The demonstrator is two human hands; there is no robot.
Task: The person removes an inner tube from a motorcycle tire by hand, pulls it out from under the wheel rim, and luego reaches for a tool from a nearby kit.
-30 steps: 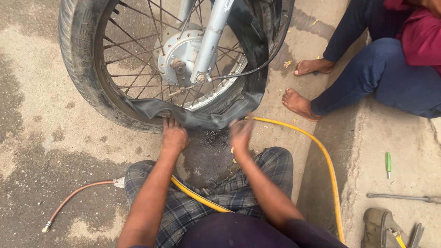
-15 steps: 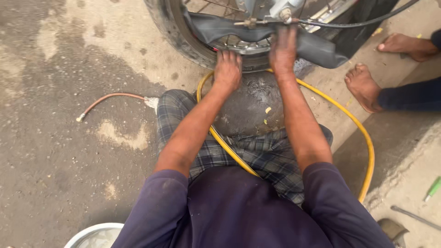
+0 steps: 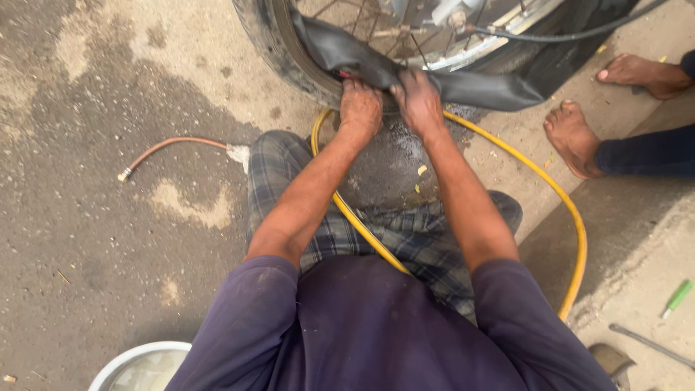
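Note:
A spoked motorcycle wheel with a black tyre stands at the top of the head view. A limp black inner tube hangs out along its lower rim. My left hand grips the tube where it leaves the tyre, fingers curled over the rubber. Right beside it, my right hand is clenched on the same tube. Both forearms reach forward over my checked-cloth knees. A yellow hose loops on the ground under my arms and round to the right.
Another person's bare feet rest at the upper right beside a concrete step. A brown hose end lies on the wet ground at left. A white basin sits bottom left. A green-handled tool and a metal rod lie at bottom right.
The view has shifted and drawn closer to the wheel. Both hands have moved together onto the tube at the tyre's lower edge, the left hand shifting right.

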